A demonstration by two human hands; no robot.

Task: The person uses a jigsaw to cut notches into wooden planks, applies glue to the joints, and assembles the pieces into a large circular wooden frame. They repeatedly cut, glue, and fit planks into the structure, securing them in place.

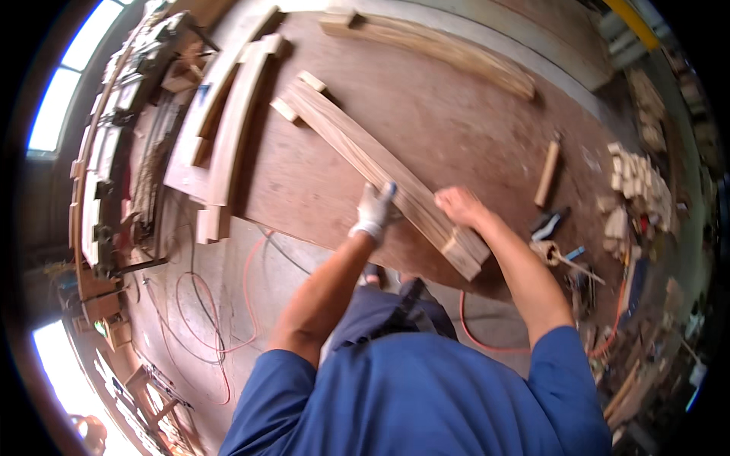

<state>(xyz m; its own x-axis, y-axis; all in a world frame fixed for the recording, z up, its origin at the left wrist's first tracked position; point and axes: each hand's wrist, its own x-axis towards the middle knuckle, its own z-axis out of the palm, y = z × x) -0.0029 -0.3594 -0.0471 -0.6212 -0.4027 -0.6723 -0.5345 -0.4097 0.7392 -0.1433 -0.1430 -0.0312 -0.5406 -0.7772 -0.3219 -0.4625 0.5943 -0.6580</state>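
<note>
A long pale wooden beam lies diagonally over the brown workbench. Under its far end is a small wooden block, and a short block shows at its near right end. My left hand, in a white glove with a blue fingertip, grips the beam's near edge around the middle. My bare right hand is closed at the beam's far edge, toward the right end. Its fingers are curled, and whatever they may hold is hidden.
Two more beams lie along the bench's left side, and another beam at the back. A wooden-handled hammer rests right of my right hand. Small wood blocks are piled at far right. An orange hose loops over the floor.
</note>
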